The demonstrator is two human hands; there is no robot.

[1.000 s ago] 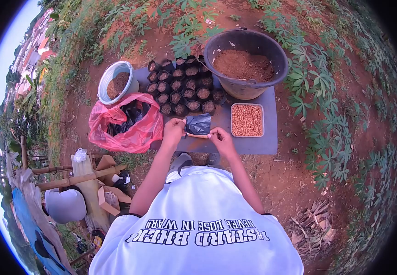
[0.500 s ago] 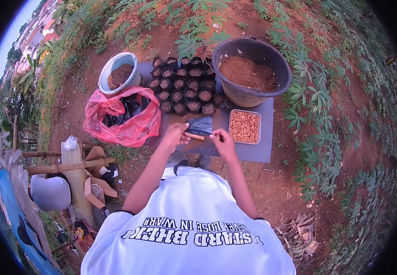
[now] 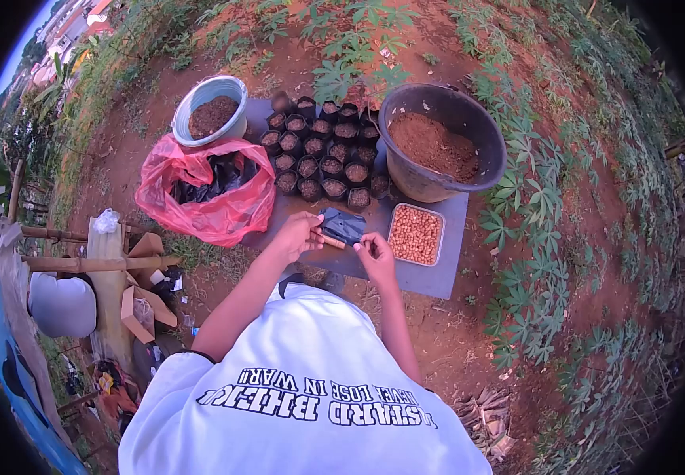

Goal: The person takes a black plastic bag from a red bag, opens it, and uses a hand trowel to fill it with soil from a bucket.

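Black plastic bag (image 3: 344, 226), between fingers (image 3: 373, 244)

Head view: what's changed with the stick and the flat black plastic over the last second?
The right hand has let go of the stick's right end; its fingers are now at the near right corner of the flat black plastic. The view has rotated with the camera. Unchanged: the stick's left end at the left hand, the bucket on the table.
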